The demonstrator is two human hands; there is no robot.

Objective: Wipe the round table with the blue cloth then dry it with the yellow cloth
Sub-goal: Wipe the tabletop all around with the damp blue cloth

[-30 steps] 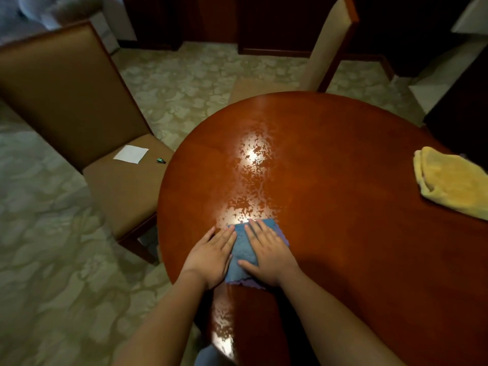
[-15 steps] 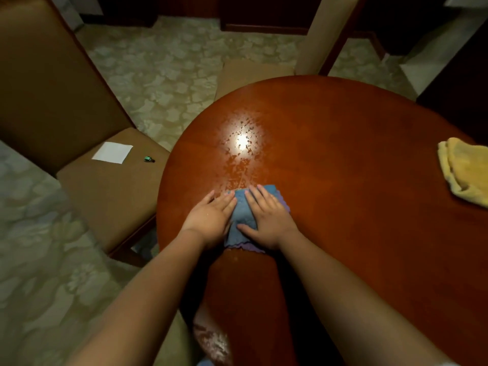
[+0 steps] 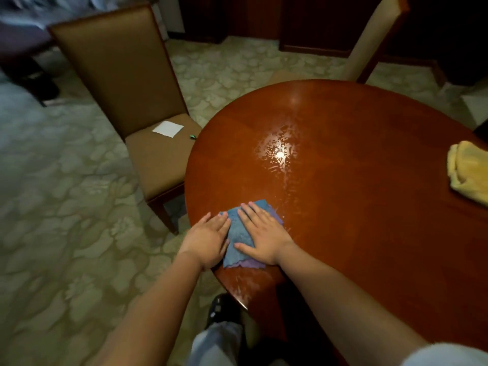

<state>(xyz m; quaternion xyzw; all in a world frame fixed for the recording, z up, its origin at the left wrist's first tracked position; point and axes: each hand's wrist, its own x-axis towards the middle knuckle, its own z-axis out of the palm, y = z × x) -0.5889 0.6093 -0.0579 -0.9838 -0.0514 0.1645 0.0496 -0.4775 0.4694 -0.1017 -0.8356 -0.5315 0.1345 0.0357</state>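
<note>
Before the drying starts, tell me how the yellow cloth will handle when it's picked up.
The yellow cloth lies bunched in soft folds near the table's right edge, so it will probably be floppy and drape from the hand. It looks thick and fluffy, so likely light for its bulk. It should not roll or slip; a pinch on one fold may let it unfold.

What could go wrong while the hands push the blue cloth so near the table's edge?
The blue cloth lies close to the round table's near edge, so a push from the flat left hand and right hand might slide it off. Wet streaks shine in the middle and could get missed. The yellow cloth sits far right; wiping that way might dampen it.
</note>
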